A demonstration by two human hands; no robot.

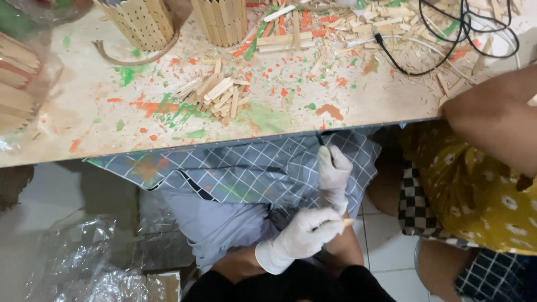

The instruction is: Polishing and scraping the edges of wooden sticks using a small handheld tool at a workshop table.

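Far out to the left of the fingers, a clear plastic bag (25,78) of flat wooden slats sits at the table's (84,128) edge, and crumpled clear plastic wrap (84,268) lies on the floor down to their left with a brown cardboard piece (162,285) beside it. Up and left of the fingers, on the paint-spattered table, stand two round holders (184,19) built of upright wooden sticks, and nearer the fingers a loose heap of short wooden sticks (215,92) lies among green and orange smears. A grey checked cloth (251,168) hangs below the table edge, just behind the gloves. The left hand (302,235), in a white glove, has its fingers curled tight around a thin wooden stick (342,223); only the pale tip shows past the fingertips, pointing right and slightly up, its long axis running roughly left to right. The right hand (334,176), also white-gloved, hangs just above it, fingers drawn loosely together and pointing down toward the stick; whether they touch it I cannot tell. Above and right of the fingers, black cables (464,33) loop over scattered wood scraps. At the far right another person's arm (492,117) rests on the table edge above a yellow flowered garment (481,184).
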